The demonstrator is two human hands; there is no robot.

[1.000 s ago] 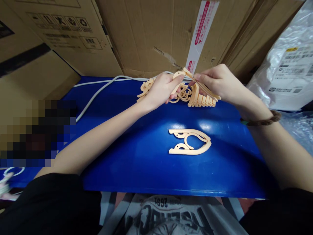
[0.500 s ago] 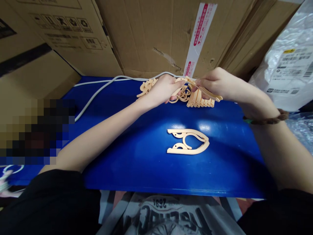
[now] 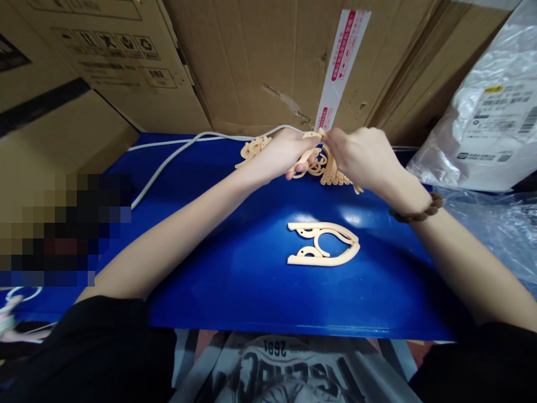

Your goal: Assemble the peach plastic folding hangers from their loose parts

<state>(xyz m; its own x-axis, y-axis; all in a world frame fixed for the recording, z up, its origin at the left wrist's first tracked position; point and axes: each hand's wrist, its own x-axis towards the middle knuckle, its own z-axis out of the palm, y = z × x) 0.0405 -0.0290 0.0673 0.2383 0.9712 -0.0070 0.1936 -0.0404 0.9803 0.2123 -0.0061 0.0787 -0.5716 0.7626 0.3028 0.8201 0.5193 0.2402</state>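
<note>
My left hand (image 3: 291, 151) is closed around one arm of a beige folding hanger (image 3: 309, 157), above the far part of the table. My right hand (image 3: 356, 151) grips the hanger's other end, close to the left fingertips; its fingers hide most of that part. Behind and below the hands lie curved beige hook pieces (image 3: 318, 165) and a row of beige hanger arms (image 3: 331, 178), partly covered by the right hand. More beige pieces (image 3: 253, 146) show left of my left wrist. Nearer me, a folded beige hanger (image 3: 335, 263) lies flat on the blue table.
The blue table (image 3: 235, 291) is backed by large cardboard boxes (image 3: 260, 67). A white cable (image 3: 168, 162) runs along its back left. At right stands a white plastic package (image 3: 474, 129), with clear plastic wrap (image 3: 486, 224) below it. A pixelated patch covers the left side.
My right hand has turned over, its back now facing up, and the long hanger arm it held has swung down out of sight behind it. The left hand has stayed nearly still.
</note>
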